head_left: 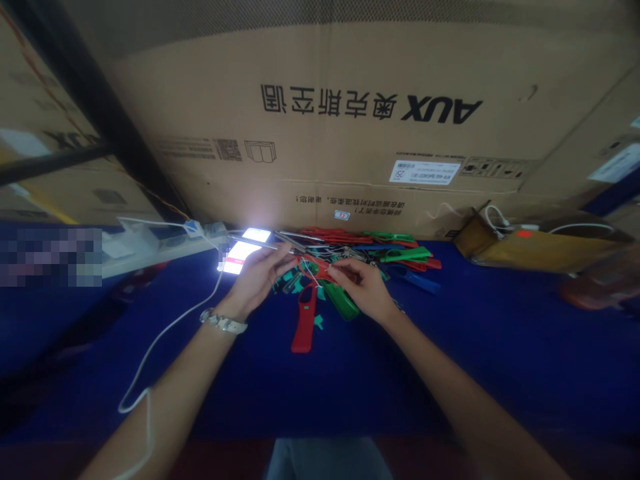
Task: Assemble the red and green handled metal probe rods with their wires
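Between both hands is a red lighter casing, with a thin white wire crossing it. My right hand is closed on the casing's right end, fingers pinched. My left hand is closed at its left side, pinching a thin metal rod that points left over the phone; whether the rod joins the casing is unclear. Just below lies a loose red casing with an oval opening. A green casing rests beneath my right hand. Small teal pieces are scattered nearby.
A lit phone lies left of the pile. Red casings, green casings and a blue one lie behind. A white cable crosses my left forearm. A large cardboard box walls the back; an open carton stands right.
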Action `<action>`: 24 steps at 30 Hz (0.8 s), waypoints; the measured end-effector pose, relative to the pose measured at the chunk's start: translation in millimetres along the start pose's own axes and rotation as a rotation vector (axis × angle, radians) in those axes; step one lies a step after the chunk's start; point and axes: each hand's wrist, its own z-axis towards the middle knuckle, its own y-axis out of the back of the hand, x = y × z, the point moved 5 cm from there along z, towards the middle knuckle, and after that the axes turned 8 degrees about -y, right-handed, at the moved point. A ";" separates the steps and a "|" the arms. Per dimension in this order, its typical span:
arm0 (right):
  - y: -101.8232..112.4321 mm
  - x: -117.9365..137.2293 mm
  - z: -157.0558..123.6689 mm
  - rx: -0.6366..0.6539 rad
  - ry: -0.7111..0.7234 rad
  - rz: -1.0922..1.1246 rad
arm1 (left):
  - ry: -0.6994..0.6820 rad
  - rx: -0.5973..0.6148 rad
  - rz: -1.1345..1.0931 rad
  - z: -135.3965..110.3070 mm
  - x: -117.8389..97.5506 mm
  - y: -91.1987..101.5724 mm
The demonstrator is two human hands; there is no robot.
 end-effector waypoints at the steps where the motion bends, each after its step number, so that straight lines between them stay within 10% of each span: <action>1: 0.9 2.9 -1.3 -0.001 0.036 -0.027 | -0.008 0.006 0.001 0.0 -0.4 -0.4; 11: 11.9 14.1 -9.7 -0.107 0.223 -0.099 | -0.008 -0.016 -0.006 -0.6 -0.8 -1.8; 24: 3.9 -1.4 -1.0 0.048 -0.197 0.441 | -0.034 0.017 -0.007 -1.5 0.2 -2.7</action>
